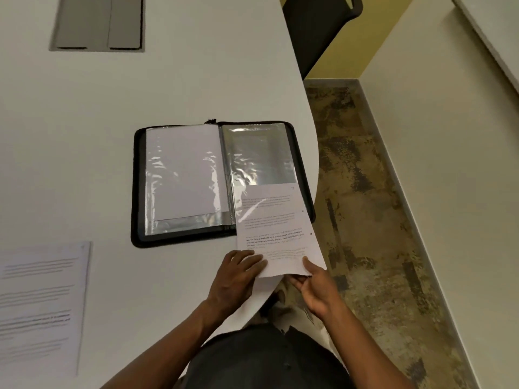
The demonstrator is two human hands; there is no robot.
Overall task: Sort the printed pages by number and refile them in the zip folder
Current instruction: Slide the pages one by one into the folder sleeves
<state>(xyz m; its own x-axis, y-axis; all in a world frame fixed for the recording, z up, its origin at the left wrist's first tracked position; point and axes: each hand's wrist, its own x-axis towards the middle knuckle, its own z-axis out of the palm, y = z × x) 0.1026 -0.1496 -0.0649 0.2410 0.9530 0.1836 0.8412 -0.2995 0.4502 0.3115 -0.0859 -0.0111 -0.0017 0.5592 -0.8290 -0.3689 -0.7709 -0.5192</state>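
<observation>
A black zip folder (136,189) lies open on the white table, clear plastic sleeves on both sides. The left sleeve (182,175) holds a blank-looking white sheet. A printed page (271,220) is part-way inside the right sleeve (258,153), its upper half under the plastic and its lower half sticking out toward me. My left hand (238,276) presses on the page's lower left corner. My right hand (314,287) pinches the lower right edge, thumb on top. Another printed page (42,304) lies flat at the table's left.
The white table (196,80) curves off on the right, just beside the folder. A grey cable hatch (98,23) sits at the far left. A dark chair (317,26) stands beyond the table edge, over a mottled floor (365,192).
</observation>
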